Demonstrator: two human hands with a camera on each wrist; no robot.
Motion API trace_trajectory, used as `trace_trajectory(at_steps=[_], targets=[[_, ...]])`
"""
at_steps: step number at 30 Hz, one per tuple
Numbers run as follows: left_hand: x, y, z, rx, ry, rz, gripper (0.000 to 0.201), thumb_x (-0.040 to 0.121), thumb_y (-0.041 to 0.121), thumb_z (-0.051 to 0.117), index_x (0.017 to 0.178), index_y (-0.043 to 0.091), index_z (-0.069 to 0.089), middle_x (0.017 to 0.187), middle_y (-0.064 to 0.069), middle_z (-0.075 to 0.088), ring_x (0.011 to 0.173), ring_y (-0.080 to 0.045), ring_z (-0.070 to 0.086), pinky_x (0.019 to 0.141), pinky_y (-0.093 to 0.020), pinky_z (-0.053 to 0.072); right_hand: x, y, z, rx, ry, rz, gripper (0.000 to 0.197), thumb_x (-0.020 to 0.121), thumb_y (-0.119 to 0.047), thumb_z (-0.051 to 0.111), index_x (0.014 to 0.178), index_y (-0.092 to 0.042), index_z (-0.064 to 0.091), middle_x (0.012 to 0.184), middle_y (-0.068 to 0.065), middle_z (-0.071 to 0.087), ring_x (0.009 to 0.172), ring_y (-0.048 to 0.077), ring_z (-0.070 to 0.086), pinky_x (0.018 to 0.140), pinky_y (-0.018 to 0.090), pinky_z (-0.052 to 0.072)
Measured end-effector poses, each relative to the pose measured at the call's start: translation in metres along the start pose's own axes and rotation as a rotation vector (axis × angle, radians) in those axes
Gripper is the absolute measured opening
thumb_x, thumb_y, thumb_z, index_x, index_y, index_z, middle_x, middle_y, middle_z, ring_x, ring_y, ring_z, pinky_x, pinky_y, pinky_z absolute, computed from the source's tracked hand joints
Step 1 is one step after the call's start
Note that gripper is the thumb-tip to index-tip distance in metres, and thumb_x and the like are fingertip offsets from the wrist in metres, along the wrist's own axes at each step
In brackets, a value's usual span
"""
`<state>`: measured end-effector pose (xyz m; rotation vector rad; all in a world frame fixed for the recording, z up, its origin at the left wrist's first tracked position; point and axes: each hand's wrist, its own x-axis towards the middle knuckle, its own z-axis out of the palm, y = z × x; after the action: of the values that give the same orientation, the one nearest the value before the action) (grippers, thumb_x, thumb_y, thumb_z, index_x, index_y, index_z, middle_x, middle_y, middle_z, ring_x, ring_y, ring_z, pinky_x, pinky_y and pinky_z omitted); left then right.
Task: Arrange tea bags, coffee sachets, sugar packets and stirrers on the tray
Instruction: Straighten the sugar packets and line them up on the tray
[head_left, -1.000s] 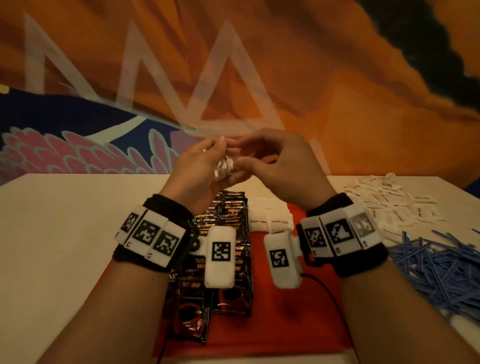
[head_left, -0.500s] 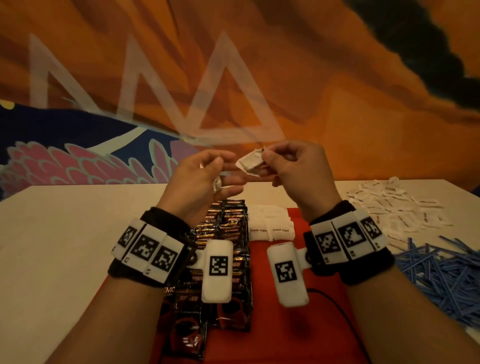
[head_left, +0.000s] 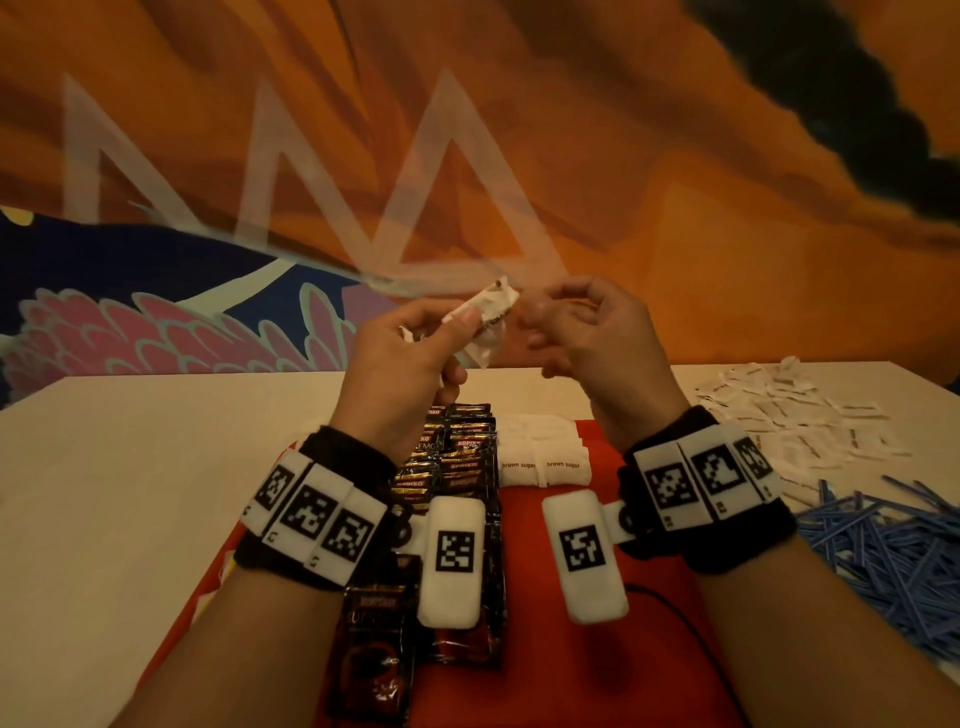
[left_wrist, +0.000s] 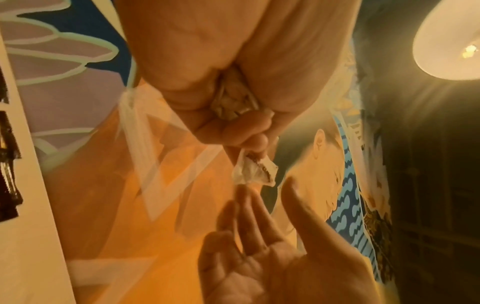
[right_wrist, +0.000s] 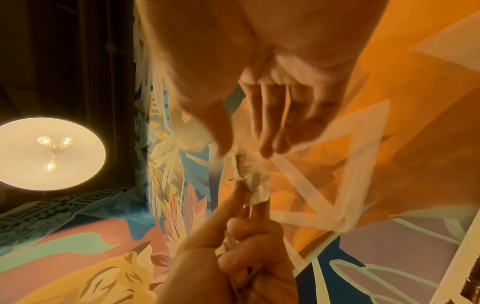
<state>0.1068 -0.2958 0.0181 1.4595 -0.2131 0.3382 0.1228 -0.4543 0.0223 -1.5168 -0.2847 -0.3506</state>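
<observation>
My left hand (head_left: 460, 325) is raised above the table and pinches a white sugar packet (head_left: 491, 314) between thumb and finger. The left wrist view shows that packet (left_wrist: 255, 170) and a bunch of further packets (left_wrist: 233, 102) tucked in the same palm. My right hand (head_left: 545, 322) hovers just right of the packet with straight, blurred fingers (right_wrist: 267, 127) and holds nothing. Below lies the red tray (head_left: 597, 675) with rows of dark coffee sachets (head_left: 457, 462) and white brown-sugar packets (head_left: 540, 462).
Loose white packets (head_left: 789, 415) are scattered on the white table (head_left: 130, 493) at the right, with a heap of blue stirrers (head_left: 893, 561) nearer to me. A painted wall stands behind the table's far edge. The tray's right half is bare red.
Half a second ago my right hand pinched the white packet; now my left hand pinches it and my right fingers have let go. Both hands rose a little.
</observation>
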Motion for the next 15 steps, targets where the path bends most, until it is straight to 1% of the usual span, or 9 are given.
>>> trace_trajectory(at_steps=[2,3,4,6,8,10,12,15], targets=[[0.0003,-0.0002,-0.0006,-0.029,-0.031,-0.035,0.012,0.093,0.017,0.066,0.101,0.011,0.072,0.075,0.000,0.064,0.049,-0.006,0.049,0.040,-0.017,0.035,-0.0033,0.0016,0.0017,-0.066,-0.147,-0.001,0.024,0.083,-0.023,0.077,0.104,-0.016,0.067,0.098,0.005,0.073,0.086,0.017,0.069,0.061,0.029,0.051],[0.0004,-0.0001,-0.0011,-0.031,-0.046,-0.052,0.012,0.092,0.017,0.066,0.101,0.011,0.072,0.070,0.003,0.063,0.050,-0.006,0.049,0.040,-0.017,0.035,-0.0041,0.0028,0.0031,-0.077,-0.174,-0.013,0.024,0.082,-0.020,0.077,0.104,-0.014,0.069,0.099,0.008,0.074,0.087,0.019,0.069,0.061,0.027,0.051],[0.0003,-0.0001,-0.0014,-0.030,-0.060,-0.067,0.013,0.092,0.017,0.066,0.102,0.010,0.072,0.067,0.004,0.063,0.050,-0.006,0.048,0.040,-0.017,0.034,-0.0043,0.0033,0.0041,-0.057,-0.165,-0.025,0.020,0.083,-0.016,0.077,0.101,-0.012,0.070,0.097,0.009,0.074,0.084,0.020,0.068,0.061,0.027,0.051],[0.0002,-0.0004,-0.0019,-0.019,-0.078,-0.086,0.015,0.091,0.015,0.067,0.104,0.008,0.071,0.069,0.004,0.062,0.050,-0.006,0.048,0.040,-0.018,0.034,-0.0024,0.0040,0.0048,0.032,-0.124,-0.018,0.014,0.083,-0.007,0.074,0.095,-0.009,0.067,0.090,0.010,0.072,0.077,0.020,0.066,0.061,0.027,0.050],[0.0000,-0.0007,-0.0019,-0.001,-0.097,-0.095,0.012,0.091,0.011,0.067,0.102,0.007,0.069,0.067,0.006,0.062,0.049,-0.007,0.047,0.040,-0.018,0.033,-0.0007,0.0040,0.0047,0.122,-0.099,0.001,0.014,0.083,0.000,0.072,0.090,-0.007,0.062,0.086,0.012,0.069,0.074,0.020,0.064,0.061,0.029,0.051],[0.0002,-0.0014,-0.0007,0.035,-0.122,-0.103,0.007,0.090,0.007,0.067,0.097,0.008,0.067,0.062,0.007,0.060,0.048,-0.007,0.046,0.039,-0.019,0.032,0.0011,0.0053,0.0031,0.162,-0.065,-0.012,0.019,0.081,0.003,0.073,0.083,-0.011,0.060,0.082,0.009,0.068,0.074,0.021,0.064,0.064,0.035,0.052],[0.0004,-0.0027,0.0005,0.112,-0.133,-0.088,0.005,0.089,0.004,0.068,0.093,0.007,0.065,0.062,0.004,0.056,0.046,-0.009,0.047,0.038,-0.020,0.032,0.0017,0.0059,0.0024,0.172,-0.042,-0.044,0.022,0.079,0.006,0.074,0.079,-0.013,0.061,0.081,0.006,0.068,0.076,0.022,0.065,0.067,0.037,0.054],[0.0005,-0.0041,0.0007,0.212,-0.144,-0.079,0.008,0.088,0.003,0.070,0.086,0.008,0.064,0.061,0.002,0.053,0.043,-0.009,0.048,0.036,-0.020,0.034,0.0014,0.0081,0.0025,0.125,0.007,-0.120,0.027,0.075,0.010,0.075,0.079,-0.014,0.062,0.083,0.003,0.068,0.079,0.017,0.066,0.068,0.032,0.057]])
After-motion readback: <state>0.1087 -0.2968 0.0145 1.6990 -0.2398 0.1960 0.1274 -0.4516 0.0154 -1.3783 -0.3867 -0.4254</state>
